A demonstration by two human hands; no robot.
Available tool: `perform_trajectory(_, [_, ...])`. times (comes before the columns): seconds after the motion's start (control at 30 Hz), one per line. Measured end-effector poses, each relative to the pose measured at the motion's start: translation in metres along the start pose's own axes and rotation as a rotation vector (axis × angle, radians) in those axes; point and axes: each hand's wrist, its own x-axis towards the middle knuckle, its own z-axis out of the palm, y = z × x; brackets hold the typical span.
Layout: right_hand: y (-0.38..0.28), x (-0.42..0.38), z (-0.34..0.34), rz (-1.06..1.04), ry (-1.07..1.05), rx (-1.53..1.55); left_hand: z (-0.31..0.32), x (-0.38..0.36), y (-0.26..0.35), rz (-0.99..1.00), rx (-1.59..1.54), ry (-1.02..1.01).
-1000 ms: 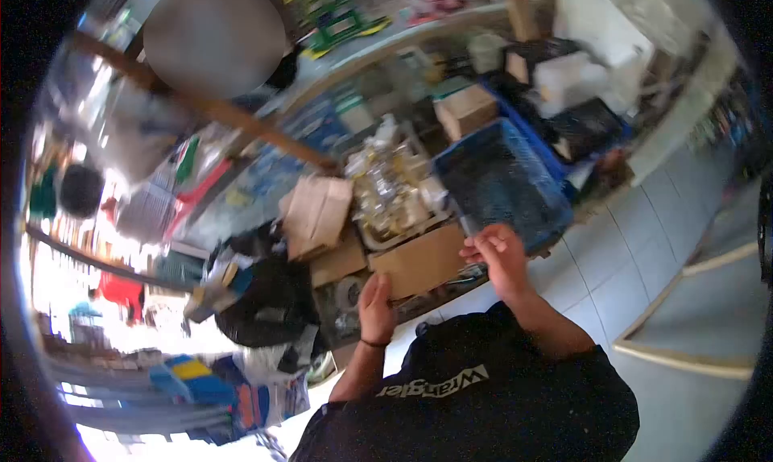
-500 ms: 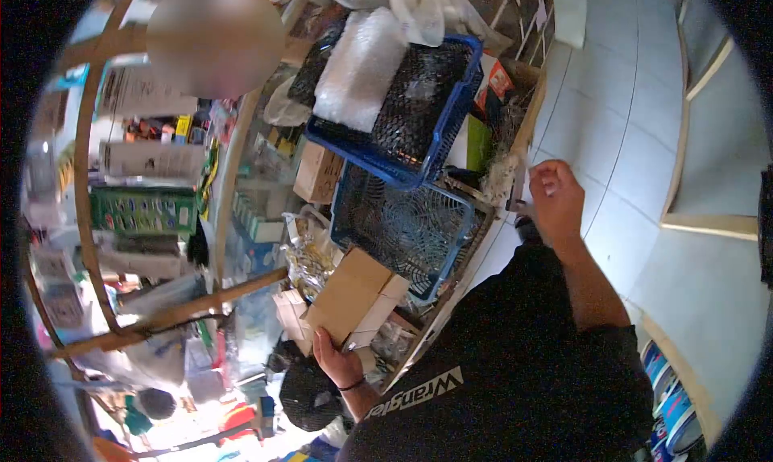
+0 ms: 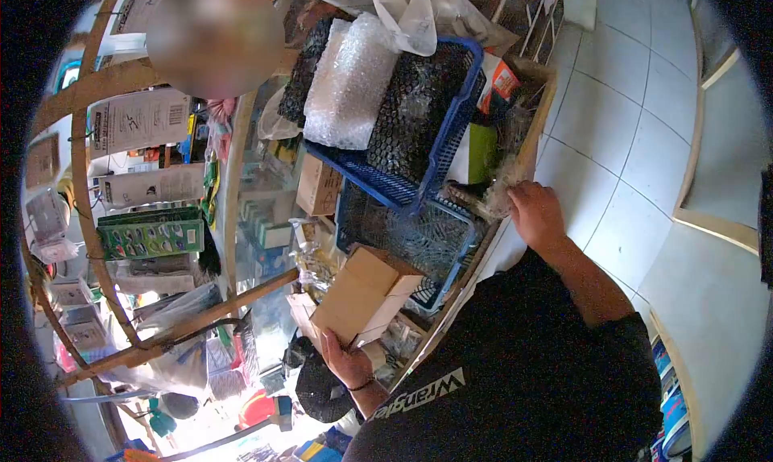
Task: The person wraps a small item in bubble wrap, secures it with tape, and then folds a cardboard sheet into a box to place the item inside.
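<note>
My left hand (image 3: 348,364), with a dark band at the wrist, grips the lower edge of a brown cardboard box (image 3: 354,294). The box is tilted, and its flaps stand out at the sides. My right hand (image 3: 538,216) has its fingers curled at a tuft of pale stringy material (image 3: 501,194) by the wooden counter edge. Between the two hands lies a dark blue-grey plastic basket (image 3: 407,228). Above it, a blue basket (image 3: 455,99) holds a bubble-wrapped bundle (image 3: 346,91) and black bubble wrap (image 3: 403,120).
A green and white box (image 3: 481,154) stands beside the blue basket. Small packs hang on a wooden frame (image 3: 88,220) at left. Another person, face blurred, is at upper left. A black cap (image 3: 322,389) shows below my left hand. White floor tiles (image 3: 604,124) lie at right.
My right hand has moved left and slightly down to the pale stringy tuft. My left hand still holds the cardboard box, which appears slightly farther right as the view shifts.
</note>
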Motion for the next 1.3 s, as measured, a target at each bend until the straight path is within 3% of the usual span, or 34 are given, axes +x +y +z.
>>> perform_trajectory(0.1, [0.001,0.004,0.0,-0.001,0.007,0.034,0.013,0.004,0.01,0.102,0.125,0.01])
perform_trajectory(0.17, [0.001,0.005,0.001,-0.005,0.002,0.028,0.018,0.002,0.022,0.314,0.441,-0.064])
perform_trajectory(0.27, [0.0,0.008,0.0,-0.015,0.013,-0.004,0.009,0.012,0.002,0.237,0.249,-0.018])
perform_trajectory(0.47, [-0.005,0.01,-0.016,-0.053,-0.05,-0.032,0.004,0.006,0.002,0.512,0.697,-0.014])
perform_trajectory(0.57, [0.005,0.013,-0.031,-0.146,-0.128,0.027,0.011,0.001,0.005,0.198,0.437,0.033])
perform_trajectory(0.63, [0.01,0.014,-0.037,-0.187,-0.133,0.078,0.02,-0.002,0.013,-0.022,0.058,0.115])
perform_trajectory(0.7, [0.022,0.017,-0.018,-0.123,-0.142,0.15,0.021,-0.005,0.012,0.066,0.161,0.099])
perform_trajectory(0.73, [0.025,0.019,-0.008,-0.094,-0.147,0.187,0.017,-0.005,0.006,0.261,0.454,0.041])
perform_trajectory(0.77, [0.024,0.019,0.002,-0.065,-0.005,0.192,0.014,-0.006,0.004,0.453,0.748,-0.019])
perform_trajectory(0.83, [0.016,0.015,0.017,-0.001,0.28,0.205,0.022,-0.012,0.009,0.167,0.386,0.039])
perform_trajectory(0.93, [0.017,0.02,0.031,0.117,0.463,0.374,0.028,-0.018,0.011,-0.026,0.105,0.091])
perform_trajectory(1.0, [0.039,0.021,0.077,0.325,0.221,0.684,0.033,-0.017,0.013,-0.054,-0.017,0.071])
perform_trajectory(1.07, [0.053,0.022,0.097,0.196,0.178,0.691,0.039,-0.017,0.018,-0.061,-0.157,0.021])
perform_trajectory(1.1, [0.05,0.022,0.094,-0.029,0.258,0.545,0.037,-0.017,0.016,0.142,0.151,0.013])
perform_trajectory(1.17, [0.044,0.025,0.089,-0.014,0.227,0.701,0.03,-0.018,0.008,0.54,0.778,-0.004])
perform_trajectory(1.23, [0.011,0.037,0.04,0.486,-0.013,1.285,0.037,-0.02,0.015,0.217,0.402,0.032])
perform_trajectory(1.3, [0.006,0.04,0.026,0.439,0.024,1.369,0.044,-0.02,0.019,0.048,0.132,0.047])
